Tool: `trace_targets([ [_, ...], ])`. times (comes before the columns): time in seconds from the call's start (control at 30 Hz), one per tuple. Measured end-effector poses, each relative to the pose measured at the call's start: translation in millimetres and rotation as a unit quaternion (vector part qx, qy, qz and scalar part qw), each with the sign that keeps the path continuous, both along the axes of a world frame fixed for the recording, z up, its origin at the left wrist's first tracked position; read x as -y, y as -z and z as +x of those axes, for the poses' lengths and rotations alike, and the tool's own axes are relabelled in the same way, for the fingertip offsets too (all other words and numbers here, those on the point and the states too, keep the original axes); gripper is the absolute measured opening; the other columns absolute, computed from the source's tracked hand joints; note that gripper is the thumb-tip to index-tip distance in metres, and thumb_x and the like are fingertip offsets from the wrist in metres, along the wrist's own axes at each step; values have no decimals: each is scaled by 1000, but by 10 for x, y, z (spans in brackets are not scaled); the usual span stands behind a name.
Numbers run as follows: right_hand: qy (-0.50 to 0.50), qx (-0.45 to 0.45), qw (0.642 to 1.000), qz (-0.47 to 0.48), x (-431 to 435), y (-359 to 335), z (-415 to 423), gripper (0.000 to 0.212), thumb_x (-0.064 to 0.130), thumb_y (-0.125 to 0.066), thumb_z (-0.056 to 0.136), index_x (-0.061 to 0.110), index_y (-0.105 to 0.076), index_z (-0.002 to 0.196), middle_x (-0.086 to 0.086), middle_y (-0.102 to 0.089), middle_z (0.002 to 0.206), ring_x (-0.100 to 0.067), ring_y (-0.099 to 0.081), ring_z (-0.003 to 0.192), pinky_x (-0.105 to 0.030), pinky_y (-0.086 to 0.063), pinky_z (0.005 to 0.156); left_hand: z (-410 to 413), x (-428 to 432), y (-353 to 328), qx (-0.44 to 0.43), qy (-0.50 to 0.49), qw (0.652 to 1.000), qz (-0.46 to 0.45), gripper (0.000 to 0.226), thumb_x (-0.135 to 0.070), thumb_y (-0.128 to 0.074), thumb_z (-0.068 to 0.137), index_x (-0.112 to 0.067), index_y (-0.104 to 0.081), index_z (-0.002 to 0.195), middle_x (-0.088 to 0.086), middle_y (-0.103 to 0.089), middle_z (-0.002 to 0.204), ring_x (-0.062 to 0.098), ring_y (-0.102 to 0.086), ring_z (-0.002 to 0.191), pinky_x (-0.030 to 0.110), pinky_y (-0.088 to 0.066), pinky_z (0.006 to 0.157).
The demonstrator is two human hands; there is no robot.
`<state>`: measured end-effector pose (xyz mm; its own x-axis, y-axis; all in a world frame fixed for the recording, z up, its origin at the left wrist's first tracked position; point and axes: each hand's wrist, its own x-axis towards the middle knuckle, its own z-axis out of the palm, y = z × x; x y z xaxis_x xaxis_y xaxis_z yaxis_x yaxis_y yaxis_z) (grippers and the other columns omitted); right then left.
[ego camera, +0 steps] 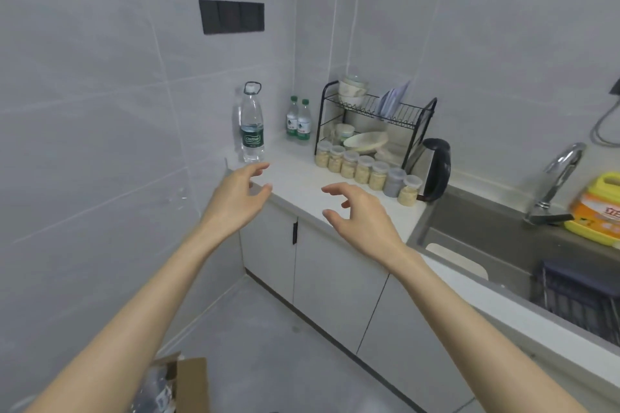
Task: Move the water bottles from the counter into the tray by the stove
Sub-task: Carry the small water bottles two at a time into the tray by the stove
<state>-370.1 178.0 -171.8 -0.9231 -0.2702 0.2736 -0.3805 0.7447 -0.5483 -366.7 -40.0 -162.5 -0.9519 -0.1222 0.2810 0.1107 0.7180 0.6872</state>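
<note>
Both hands are out in front, empty, fingers loosely spread and a bit curled like they're about to wrap around something. The left hand (240, 193) hovers over the near-left corner of the counter (302, 191), and the right hand (360, 211) hangs over the counter's front edge, further right and a touch nearer to the person.

The big water bottle (251, 126) stands upright just beyond the left hand's fingertips (263, 167), close to the left wall. Its long axis is vertical, handle loop on top, so a side grab around the body looks like the obvious play. Left hand is clearly the nearer one; the right would have to cross over.

Further back in the corner are two small bottles (298, 122) with green caps, also upright, side by side and pretty much touching, right next to the dish rack (375, 117). They sit far and slightly left of the right hand, so that hand seems the natural pick for those.

Right of that there's a row of little jars (365, 169) in front of the rack, then a kettle (436, 168), then the sink (496, 228).

Can't see any tray or stove from here, so I'm guessing it's off-frame somewhere. Nothing's been moved yet as far as I can judge.
</note>
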Motion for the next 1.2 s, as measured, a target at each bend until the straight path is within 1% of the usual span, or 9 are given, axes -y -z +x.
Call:
trace_targets([
  [0.2,-8,-1,1000,2,256,81,-1192,38,30,-58,90,31,-52,128,10,-54,133,-12,-53,115,-34,-45,91,-1147,259,132,2,0,1000,25,44,-24,-56,92,-23,-49,136,-1,-56,134,18,-56,114,28,-41,95],
  [0.33,-13,-3,1000,15,452,71,-1999,38,28,-60,90,28,-53,128,9,-56,131,-12,-54,115,-27,-42,86,-1957,420,145,12,2,999,29,44,-22,-56,92,-22,-49,136,-1,-55,135,18,-55,117,23,-38,91],
  [0.43,-4,-6,1000,3,588,49,-2561,39,26,-61,89,25,-55,128,6,-58,129,-12,-55,106,-22,-37,82,-2535,544,172,22,12,999,32,45,-23,-57,92,-22,-49,136,-2,-56,134,18,-56,117,24,-39,93],
  [0.5,2,1,1000,-7,675,63,-2915,40,25,-62,89,26,-56,128,5,-58,129,-9,-53,96,-23,-38,81,-2905,634,199,28,12,999,38,44,-23,-57,92,-21,-50,135,-1,-57,133,18,-56,116,22,-39,91],
  [0.6,12,8,1000,-14,800,78,-3397,39,26,-62,88,28,-56,127,6,-58,127,-7,-52,91,-24,-38,77,-3385,734,211,34,15,998,42,44,-22,-57,92,-21,-50,135,0,-57,132,18,-56,115,19,-36,88],
  [0.8,13,18,999,-32,1036,167,-4352,40,24,-62,89,24,-56,128,4,-58,128,-10,-54,94,-18,-35,75,-4246,874,318,44,30,998,46,44,-25,-55,93,-25,-47,137,-5,-54,136,14,-54,120,19,-37,89],
  [0.93,13,15,999,-34,1132,283,-4986,40,22,-63,88,22,-56,127,1,-60,126,-15,-57,100,-25,-42,85,-4791,911,439,44,35,998,42,43,-22,-55,94,-22,-48,136,-4,-54,134,16,-53,119,20,-36,90],
  [1.07,10,19,999,-34,1225,391,-5691,41,19,-63,88,18,-56,128,-1,-59,129,-20,-57,111,-24,-41,88,-5416,952,566,37,26,999,29,41,-21,-55,93,-21,-50,134,-5,-56,133,17,-56,115,28,-44,95],
  [1.2,12,37,999,-24,1360,484,-6448,42,17,-63,88,16,-54,129,-3,-57,131,-23,-56,113,-19,-37,87,-6040,963,614,69,25,997,1,42,-24,-53,94,-22,-48,136,-5,-54,135,15,-54,117,29,-43,95],
])
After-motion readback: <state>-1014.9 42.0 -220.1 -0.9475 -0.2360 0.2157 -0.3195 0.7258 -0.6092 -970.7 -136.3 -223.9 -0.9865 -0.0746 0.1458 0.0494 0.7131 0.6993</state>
